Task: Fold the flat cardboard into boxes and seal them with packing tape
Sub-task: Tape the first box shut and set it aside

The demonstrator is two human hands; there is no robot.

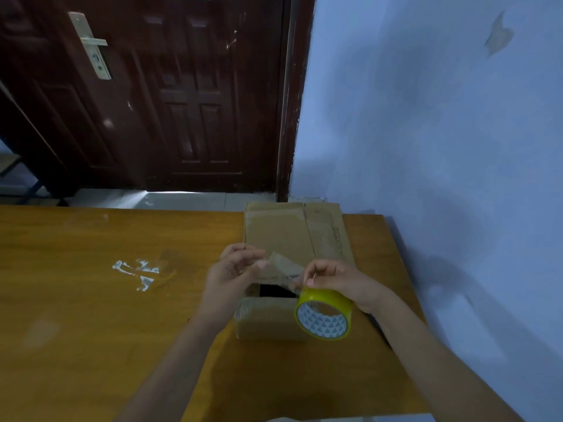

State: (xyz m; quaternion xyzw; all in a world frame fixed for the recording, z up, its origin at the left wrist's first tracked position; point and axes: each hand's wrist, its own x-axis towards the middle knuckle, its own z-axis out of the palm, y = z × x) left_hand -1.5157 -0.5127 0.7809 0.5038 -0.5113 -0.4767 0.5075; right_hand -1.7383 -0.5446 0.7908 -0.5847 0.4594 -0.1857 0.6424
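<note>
A small folded cardboard box (268, 322) stands on the wooden table (91, 315) with a dark gap showing between its top flaps. Just above it, my right hand (338, 281) grips a yellow-rimmed roll of clear packing tape (324, 313). A strip of tape (283, 264) is stretched from the roll to my left hand (234, 269), which pinches its free end. Flat cardboard (292, 233) lies behind the box, reaching the table's far edge.
Torn tape residue (137, 272) is stuck to the tabletop left of my hands. A blue wall (441, 147) runs along the table's right side. A dark wooden door (167, 92) stands beyond the far edge. A pale edge (350, 418) shows at the bottom.
</note>
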